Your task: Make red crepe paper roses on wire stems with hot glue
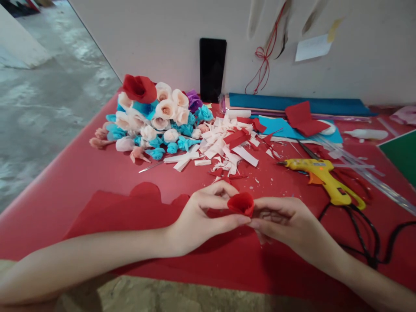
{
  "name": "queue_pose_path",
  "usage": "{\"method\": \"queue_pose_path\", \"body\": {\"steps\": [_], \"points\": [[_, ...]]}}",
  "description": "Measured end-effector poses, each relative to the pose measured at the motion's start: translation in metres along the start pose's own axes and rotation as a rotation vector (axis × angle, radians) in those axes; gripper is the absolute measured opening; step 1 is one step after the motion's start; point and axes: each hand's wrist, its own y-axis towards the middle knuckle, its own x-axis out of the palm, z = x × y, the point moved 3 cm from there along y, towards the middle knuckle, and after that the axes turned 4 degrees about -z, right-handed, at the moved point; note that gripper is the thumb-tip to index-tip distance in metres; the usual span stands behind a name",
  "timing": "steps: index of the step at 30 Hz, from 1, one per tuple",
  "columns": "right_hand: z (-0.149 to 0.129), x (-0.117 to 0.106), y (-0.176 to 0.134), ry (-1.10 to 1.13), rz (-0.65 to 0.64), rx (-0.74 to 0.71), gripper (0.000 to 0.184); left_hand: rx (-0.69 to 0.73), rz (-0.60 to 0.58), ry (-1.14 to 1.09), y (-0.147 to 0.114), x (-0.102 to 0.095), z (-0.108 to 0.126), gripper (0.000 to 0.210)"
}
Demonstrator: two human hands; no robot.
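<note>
Between my two hands, above the near part of the red table, is a small red paper flower (pixel 241 204) with its cupped opening facing up. My left hand (pixel 208 212) pinches it from the left, thumb along its lower edge. From the right, my right hand (pixel 282 216) grips its side with thumb and fingers. The base of the flower is hidden by my fingers. A red paper strip with a scalloped edge (pixel 130 208) lies flat beyond my left forearm. To the right rests a yellow hot glue gun (pixel 325 173) on its side, its nozzle pointing left.
Finished paper flowers (pixel 165 110) are heaped at the back left. Paper scraps (pixel 224 143) are strewn beside them. A black phone (pixel 212 69) leans on the wall. Blue sheets (pixel 282 126), a white bottle (pixel 367 134) and glue sticks (pixel 367 173) lie right, with a black cable (pixel 373 242) nearer.
</note>
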Motion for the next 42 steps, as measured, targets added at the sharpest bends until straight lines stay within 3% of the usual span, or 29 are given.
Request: {"method": "queue_pose_path", "body": {"steps": [4, 9, 18, 24, 28, 29, 31, 33, 34, 37, 39, 42], "points": [[-0.001, -0.003, -0.001, -0.134, 0.062, -0.032, 0.018, 0.001, -0.003, 0.027, 0.001, 0.0, 0.002, 0.005], [-0.003, -0.004, 0.0, -0.238, 0.105, -0.066, 0.014, 0.014, -0.047, 0.02, 0.0, 0.001, -0.001, 0.021], [-0.004, -0.003, -0.001, -0.198, 0.119, -0.097, 0.011, -0.085, -0.045, -0.196, 0.001, 0.003, -0.006, 0.008], [-0.004, -0.003, -0.001, -0.218, 0.113, -0.095, 0.008, -0.122, -0.1, -0.227, 0.0, 0.003, -0.005, 0.017], [-0.003, -0.002, -0.001, -0.227, 0.095, -0.093, 0.008, -0.11, -0.11, -0.233, -0.002, 0.004, -0.006, 0.006], [-0.003, -0.002, -0.001, -0.235, 0.102, -0.086, 0.009, -0.115, -0.12, -0.229, -0.001, 0.004, -0.006, 0.01], [-0.004, -0.003, -0.003, -0.234, 0.138, -0.077, 0.012, -0.128, -0.154, -0.206, 0.001, 0.003, -0.003, 0.037], [-0.005, -0.006, -0.004, -0.196, 0.17, -0.065, 0.015, -0.121, -0.176, -0.13, 0.007, -0.003, 0.005, 0.058], [-0.005, -0.007, -0.005, -0.159, 0.176, -0.06, 0.015, -0.115, -0.175, -0.047, 0.01, -0.008, 0.011, 0.056], [-0.003, -0.009, -0.003, -0.031, 0.142, -0.056, 0.016, -0.014, -0.138, 0.353, 0.015, -0.033, 0.033, 0.015], [0.0, -0.008, 0.001, 0.041, 0.086, -0.043, 0.019, 0.018, -0.171, 0.589, 0.012, -0.049, 0.04, 0.028], [0.01, -0.002, 0.01, 0.109, -0.03, 0.023, 0.023, -0.042, -0.36, 0.891, -0.003, -0.068, 0.03, 0.024]]}}
